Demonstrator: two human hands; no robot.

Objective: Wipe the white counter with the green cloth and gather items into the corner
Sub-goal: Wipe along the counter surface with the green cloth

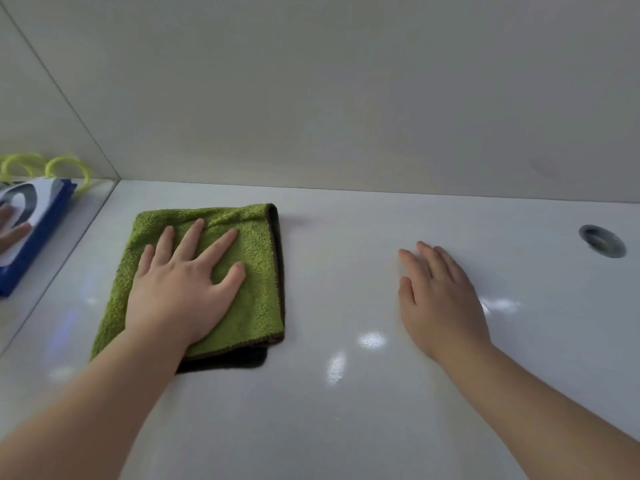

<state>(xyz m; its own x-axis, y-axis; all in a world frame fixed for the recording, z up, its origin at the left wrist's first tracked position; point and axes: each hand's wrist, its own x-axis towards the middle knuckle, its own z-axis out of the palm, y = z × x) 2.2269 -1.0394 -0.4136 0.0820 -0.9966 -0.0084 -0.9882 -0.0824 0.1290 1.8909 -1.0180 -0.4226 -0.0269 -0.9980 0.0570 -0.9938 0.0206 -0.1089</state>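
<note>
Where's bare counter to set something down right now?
Bare counter lies between the green cloth and the right hand, and along the back wall behind both. Crowded: left hand on the cloth, round hole far right, blue bag far left.

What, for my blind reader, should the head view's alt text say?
A person's left hand presses flat on a folded green cloth on a glossy white counter, the right hand resting open on the counter beside it. A blue-and-white bag with yellow-green rings lies far left; a round metal fitting sits far right.
</note>
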